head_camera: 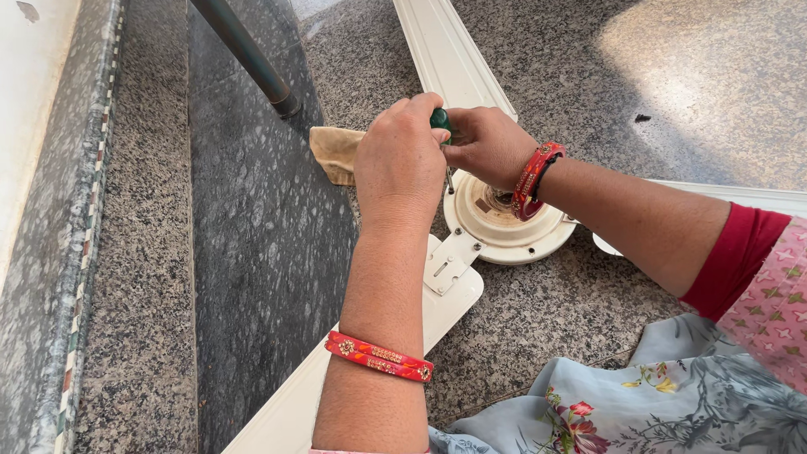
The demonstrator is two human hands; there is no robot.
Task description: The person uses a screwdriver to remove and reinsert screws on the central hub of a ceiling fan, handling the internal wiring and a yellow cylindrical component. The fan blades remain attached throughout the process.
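1. Gripping a screwdriver (440, 120) by its dark green handle, the left hand (402, 160) has its fingers (420, 108) clamped round the top of the tool, the back of the hand facing the camera
2. The right hand (489, 145) meets it from the other side, its fingers curled in against the same handle; how firmly they close on it I cannot tell, since the left hand covers most of the grip
3. Below the two hands the thin metal shaft of the screwdriver points down, nearly upright, toward the cream motor housing (508, 223) of a ceiling fan that lies on the speckled granite floor (580, 294)
4. Three fan blades spread out from the housing: one blade (450, 55) runs away toward the top of the view, a second blade (336, 378) runs down to the lower left under the left forearm, and a third (740, 197) shows beyond the right forearm
5. A metal bracket (450, 267) with a slot joins the lower-left blade to the housing
6. Each wrist wears a red bangle (378, 356)
7. A tan cloth (334, 151) lies on the floor just behind the left hand, near the foot of a dark pole (252, 59)
8. A raised stone step (134, 252) runs along the left side, and flowered fabric (656, 395) fills the lower right corner
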